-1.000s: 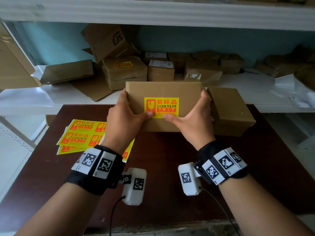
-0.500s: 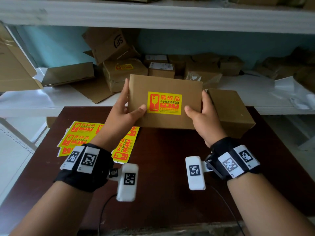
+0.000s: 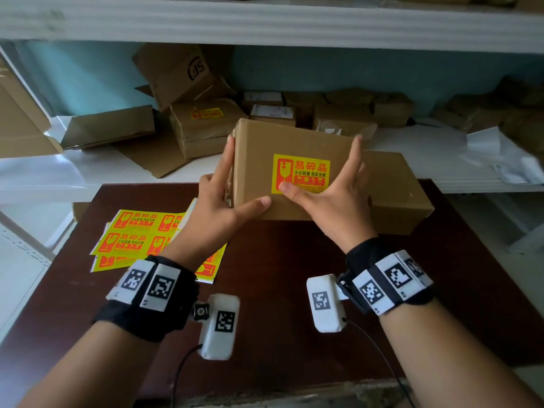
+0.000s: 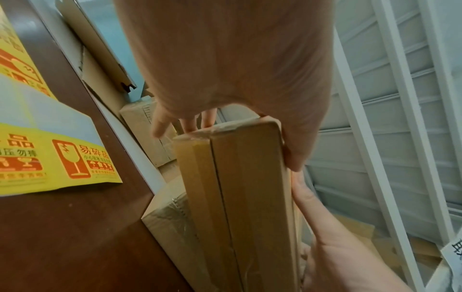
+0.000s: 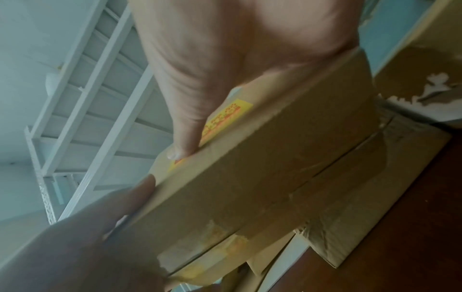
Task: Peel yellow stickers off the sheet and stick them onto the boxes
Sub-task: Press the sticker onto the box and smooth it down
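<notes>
I hold a brown cardboard box [image 3: 282,139] up off the dark table [image 3: 279,260] with both hands. A yellow fragile sticker [image 3: 303,172] is stuck on its upturned face. My left hand [image 3: 226,192] grips the box's left end, thumb on the near edge, fingers up the side. My right hand [image 3: 329,189] grips the right side, its thumb on the sticker's lower left corner. In the left wrist view the box's taped end [image 4: 237,187] faces the camera. The right wrist view shows the thumb on the sticker [image 5: 225,118]. Yellow sticker sheets [image 3: 132,234] lie on the table at left.
A second plain brown box [image 3: 397,195] lies on the table just right of the held one. Behind, a white shelf [image 3: 426,154] carries several cardboard boxes, one with a yellow sticker [image 3: 206,113]. Another shelf board [image 3: 265,22] runs overhead.
The box has come up off the table and turned, so its left end now shows. My thumbs left the sticker's middle; the right thumb has come back onto its lower left corner.
</notes>
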